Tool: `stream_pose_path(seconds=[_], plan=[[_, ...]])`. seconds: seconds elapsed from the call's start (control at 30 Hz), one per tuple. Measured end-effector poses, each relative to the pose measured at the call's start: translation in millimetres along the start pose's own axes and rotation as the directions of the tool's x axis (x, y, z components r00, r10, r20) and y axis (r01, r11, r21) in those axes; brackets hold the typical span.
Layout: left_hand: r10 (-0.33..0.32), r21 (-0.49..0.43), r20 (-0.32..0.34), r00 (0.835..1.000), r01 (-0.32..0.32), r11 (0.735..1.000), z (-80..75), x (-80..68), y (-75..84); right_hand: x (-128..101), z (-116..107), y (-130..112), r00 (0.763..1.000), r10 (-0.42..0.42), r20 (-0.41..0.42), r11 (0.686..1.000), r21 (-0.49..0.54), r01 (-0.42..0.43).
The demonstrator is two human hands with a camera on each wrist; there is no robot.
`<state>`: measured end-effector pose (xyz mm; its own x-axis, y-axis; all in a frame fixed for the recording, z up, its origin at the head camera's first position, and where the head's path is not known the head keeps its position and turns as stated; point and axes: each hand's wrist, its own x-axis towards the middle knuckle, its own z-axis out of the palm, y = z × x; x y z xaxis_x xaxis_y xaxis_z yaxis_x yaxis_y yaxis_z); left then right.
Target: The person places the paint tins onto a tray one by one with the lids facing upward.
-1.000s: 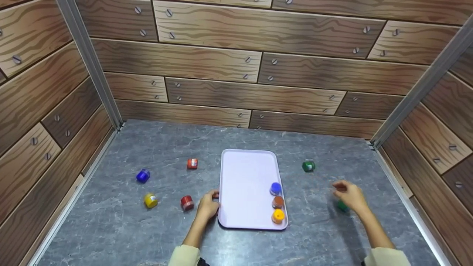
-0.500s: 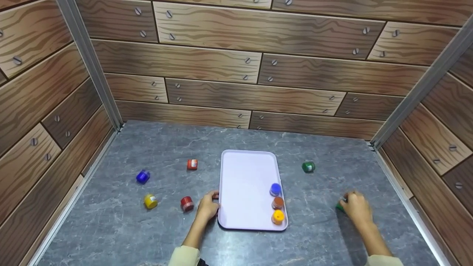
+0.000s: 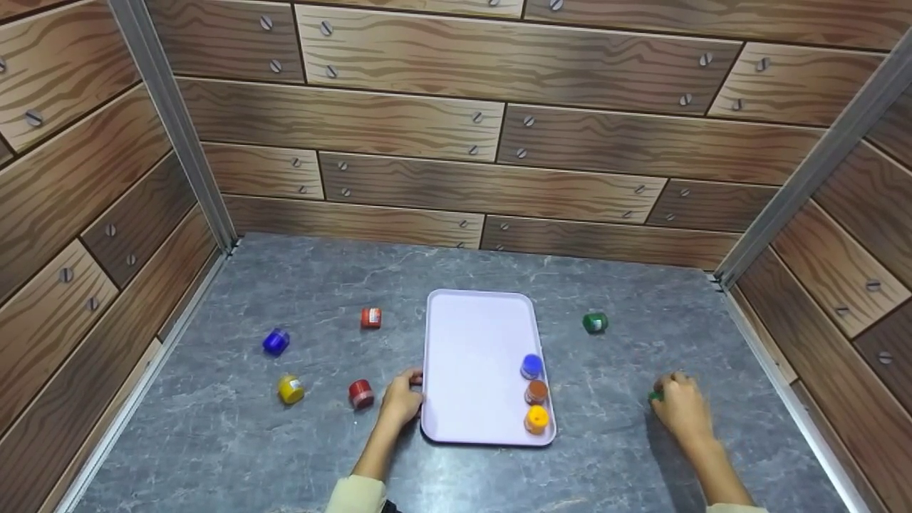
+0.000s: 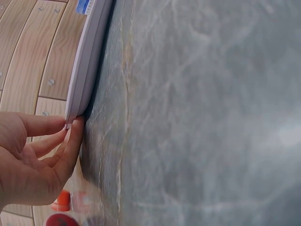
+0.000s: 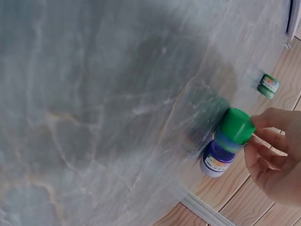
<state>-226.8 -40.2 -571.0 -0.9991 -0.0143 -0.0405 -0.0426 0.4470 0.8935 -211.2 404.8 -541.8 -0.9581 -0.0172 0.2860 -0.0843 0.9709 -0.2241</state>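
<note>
My left hand (image 3: 402,397) holds the left rim of a pale lilac tray (image 3: 477,342), pinched between thumb and fingers in the left wrist view. On the tray's right edge stand a blue-capped paint jar (image 3: 531,365), a brown-capped jar (image 3: 536,392) and an orange-yellow one (image 3: 536,419) in a column. To the right of the tray, my right hand (image 3: 684,410) pinches a green paint jar (image 5: 235,127) by thumb and fingertips, at the tabletop. A purple paint jar (image 5: 216,159) lies just beyond it in the right wrist view; in the head view the hand hides it.
Another green jar (image 3: 595,323) lies right of the tray. Left of it lie an orange-red jar (image 3: 370,318), a dark red jar (image 3: 361,393), a blue jar (image 3: 276,342) and a yellow jar (image 3: 291,390). Wood-patterned walls (image 3: 456,128) enclose the grey marbled table (image 3: 214,442).
My right hand has come down from above the green jar and taken hold of it, shifting slightly to the right and nearer. My left hand and the tray stay put.
</note>
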Motion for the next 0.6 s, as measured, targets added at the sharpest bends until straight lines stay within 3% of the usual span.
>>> stream_pose_path(seconds=[0.13, 0.27, 0.43, 0.53, 0.6], plan=[[0.015, 0.010, -0.008, 1.000, -0.014, 1.000, -0.3, -0.1, 0.0, -3.8, -1.6, 0.6, 0.997, 0.059, -0.042, 0.996, 0.063, -0.056], [0.041, 0.017, -0.017, 0.999, -0.041, 0.999, -0.9, -0.1, 0.0, -6.3, -5.8, 2.9, 0.967, 0.249, -0.051, 0.965, 0.099, -0.243], [0.035, 0.014, -0.019, 0.999, -0.035, 0.999, -0.1, 0.0, -0.4, -4.9, -12.3, 6.9, 0.888, 0.435, 0.149, 0.894, 0.048, -0.446], [0.032, 0.013, -0.019, 0.999, -0.032, 0.999, 1.1, 0.2, -1.2, -2.4, -15.0, 7.4, 0.838, 0.483, 0.253, 0.865, 0.012, -0.502], [0.036, 0.017, -0.020, 0.999, -0.035, 0.999, 1.6, 0.2, -1.6, -0.9, -16.5, 6.3, 0.822, 0.492, 0.288, 0.857, 0.007, -0.516]])
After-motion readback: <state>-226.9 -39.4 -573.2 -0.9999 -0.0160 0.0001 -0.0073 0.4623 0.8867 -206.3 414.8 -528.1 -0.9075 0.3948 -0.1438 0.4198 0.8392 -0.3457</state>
